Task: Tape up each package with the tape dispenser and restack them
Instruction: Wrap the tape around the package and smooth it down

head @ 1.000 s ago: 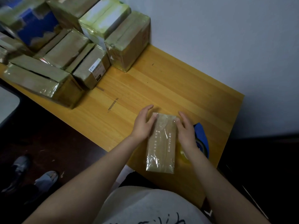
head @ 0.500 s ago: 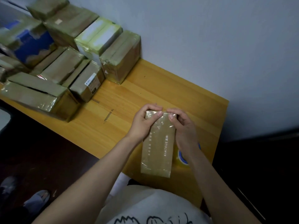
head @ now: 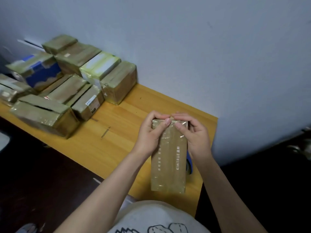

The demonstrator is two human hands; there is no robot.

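Pinching far end of slim brown taped cardboard package point(head: 169, 158) with left hand point(head: 149, 133), right hand point(head: 195, 137); probably smoothing tape edge flat.

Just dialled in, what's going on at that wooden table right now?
A person grips a slim brown cardboard package, glossy with clear tape, at its far end. The left hand and right hand curl round its top corners, thumbs pressing on the taped upper face. A blue tape dispenser lies on the light wooden table, mostly hidden behind the right wrist. A pile of taped cardboard boxes sits at the table's far left by the wall.
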